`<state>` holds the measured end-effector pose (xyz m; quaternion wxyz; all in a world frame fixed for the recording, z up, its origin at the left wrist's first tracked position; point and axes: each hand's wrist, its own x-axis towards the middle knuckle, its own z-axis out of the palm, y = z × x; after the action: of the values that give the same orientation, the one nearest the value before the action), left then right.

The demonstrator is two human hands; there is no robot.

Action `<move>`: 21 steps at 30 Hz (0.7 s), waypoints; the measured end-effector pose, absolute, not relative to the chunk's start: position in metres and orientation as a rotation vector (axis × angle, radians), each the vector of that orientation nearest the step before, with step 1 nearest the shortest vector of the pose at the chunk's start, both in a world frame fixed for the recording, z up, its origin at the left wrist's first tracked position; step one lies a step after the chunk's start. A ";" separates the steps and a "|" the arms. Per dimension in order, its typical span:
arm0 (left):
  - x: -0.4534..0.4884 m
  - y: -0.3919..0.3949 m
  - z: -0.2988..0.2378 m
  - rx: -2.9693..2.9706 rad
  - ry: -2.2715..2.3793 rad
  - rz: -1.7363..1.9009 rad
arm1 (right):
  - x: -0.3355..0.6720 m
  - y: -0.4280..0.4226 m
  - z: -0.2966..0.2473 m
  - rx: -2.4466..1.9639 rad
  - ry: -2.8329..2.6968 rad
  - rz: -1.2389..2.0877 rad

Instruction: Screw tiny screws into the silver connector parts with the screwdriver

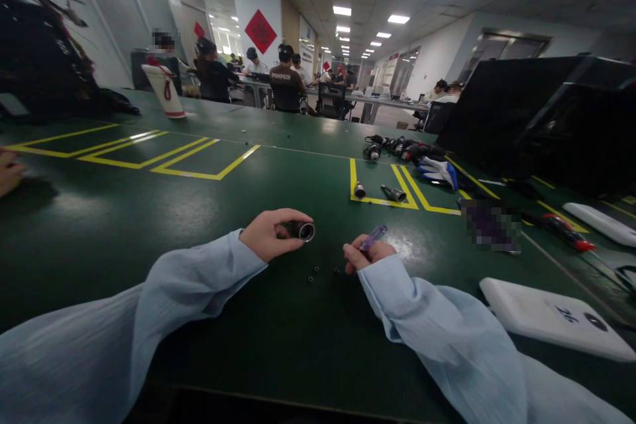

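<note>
My left hand [268, 233] is closed round a round metal connector shell [307, 232], whose open end faces right and toward me. In my right hand [365, 254], a screwdriver with a clear purple handle [373, 237] sticks up between thumb and fingers; its tip is hidden or too small to make out. Between the hands lie a few tiny dark nuts [311, 279] on the green tabletop [258, 344]. Beyond them, a short metal connector [360, 190] and a longer metal connector [394, 193] rest at a yellow-taped rectangle.
Cabled connectors [373, 151] and a blue-and-white glove [440, 172] lie at the back right. A white power bank [556, 318] and a red-and-black tool [569, 232] sit to the right. A paper cup [166, 89] stands far left. Another person's hand [10, 172] shows at the left edge.
</note>
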<state>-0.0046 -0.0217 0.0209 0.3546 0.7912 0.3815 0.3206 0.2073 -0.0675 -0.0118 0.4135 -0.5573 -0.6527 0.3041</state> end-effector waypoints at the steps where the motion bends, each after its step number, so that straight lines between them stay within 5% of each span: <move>1: -0.003 -0.023 0.022 1.940 0.969 0.826 | 0.206 -0.068 -0.012 -1.402 -1.635 0.765; 11: 0.013 -0.039 0.024 1.552 0.972 1.010 | 0.203 -0.065 0.000 -1.012 -1.045 1.404; 21: 0.025 -0.051 0.020 1.601 0.984 1.014 | 0.195 -0.076 0.000 -0.940 -1.612 0.608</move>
<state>0.0246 -0.0514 0.0203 0.4820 0.6570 0.4036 0.4161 0.1950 -0.0760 -0.0004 0.5558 -0.3982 -0.6828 0.2575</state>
